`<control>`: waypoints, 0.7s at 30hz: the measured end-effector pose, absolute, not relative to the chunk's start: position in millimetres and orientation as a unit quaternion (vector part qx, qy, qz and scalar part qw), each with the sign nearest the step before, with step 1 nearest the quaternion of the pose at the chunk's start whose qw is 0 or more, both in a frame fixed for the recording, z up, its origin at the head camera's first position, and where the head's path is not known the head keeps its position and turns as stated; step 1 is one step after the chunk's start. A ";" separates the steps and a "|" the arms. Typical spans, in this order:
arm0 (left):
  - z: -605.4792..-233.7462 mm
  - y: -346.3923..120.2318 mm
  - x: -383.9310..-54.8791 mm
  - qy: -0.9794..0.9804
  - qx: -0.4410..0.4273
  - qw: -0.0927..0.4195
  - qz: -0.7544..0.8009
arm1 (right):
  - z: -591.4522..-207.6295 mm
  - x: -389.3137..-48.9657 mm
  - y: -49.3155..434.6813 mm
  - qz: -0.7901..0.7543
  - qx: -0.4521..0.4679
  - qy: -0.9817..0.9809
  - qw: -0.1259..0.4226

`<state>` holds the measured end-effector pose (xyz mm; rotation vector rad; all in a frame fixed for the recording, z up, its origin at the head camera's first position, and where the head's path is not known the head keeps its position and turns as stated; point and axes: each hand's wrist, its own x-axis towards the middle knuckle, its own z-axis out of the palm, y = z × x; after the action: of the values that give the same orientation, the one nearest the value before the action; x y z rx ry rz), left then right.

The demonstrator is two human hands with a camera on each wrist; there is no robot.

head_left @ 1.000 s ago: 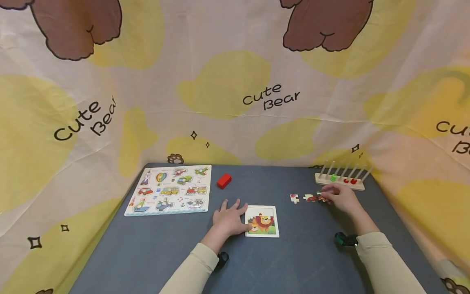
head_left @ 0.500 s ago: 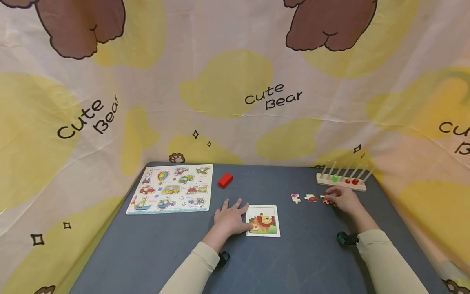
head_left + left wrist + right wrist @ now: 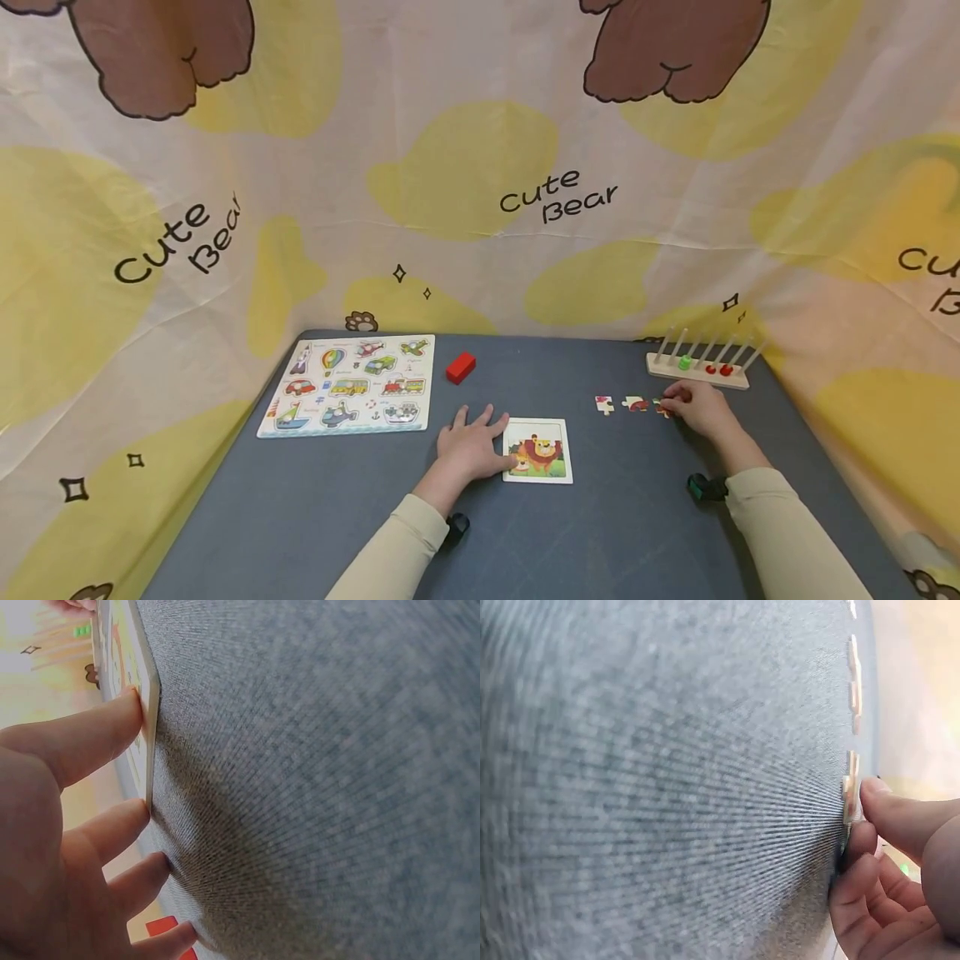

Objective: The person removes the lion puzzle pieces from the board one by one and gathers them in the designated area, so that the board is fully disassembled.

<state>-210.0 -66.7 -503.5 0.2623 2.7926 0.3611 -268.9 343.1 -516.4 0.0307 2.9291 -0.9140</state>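
A: Right hand (image 3: 900, 889), position?
B: Lower right of the view. Fingers curled; thumb and forefinger pinch the nearest puzzle piece (image 3: 851, 796), seen edge-on.
A: Other pieces?
B: Second puzzle piece (image 3: 856, 690) above it in view, apart, flat on the grey cloth (image 3: 667, 787). Third puzzle piece (image 3: 852, 609) cut off at top.
A: Remainder?
B: Pale backdrop (image 3: 919, 690) at right, blurred. Green spot (image 3: 904, 869) beside the fingers, too small to identify.
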 end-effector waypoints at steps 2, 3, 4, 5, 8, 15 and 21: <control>-503.7 -66.7 -210.2 0.976 0.092 0.156 0.125 | -514.5 -267.4 342.4 -0.300 0.009 0.954 0.027; -503.9 -66.7 -210.2 0.975 0.092 0.157 0.124 | -513.3 -266.5 341.8 -0.304 0.007 0.953 0.021; -503.9 -66.8 -210.3 0.975 0.093 0.157 0.124 | -511.9 -265.4 340.6 -0.307 0.007 0.952 0.014; -504.4 -66.8 -210.5 0.975 0.093 0.159 0.123 | -509.8 -264.1 339.1 -0.312 0.004 0.950 0.006; -504.1 -66.8 -210.6 0.975 0.092 0.160 0.124 | -502.8 -260.6 333.2 -0.328 -0.009 0.945 -0.014; -501.4 -66.2 -209.2 0.973 0.092 0.167 0.131 | -489.7 -254.7 318.8 -0.340 -0.023 0.940 -0.024; -498.1 -66.3 -208.6 0.971 0.093 0.172 0.134 | -485.0 -249.0 306.7 -0.352 -0.041 0.935 -0.034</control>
<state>-208.6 -66.3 -498.1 0.2649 2.7565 0.3803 -249.0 306.7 -485.0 -0.1312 3.0023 -1.1295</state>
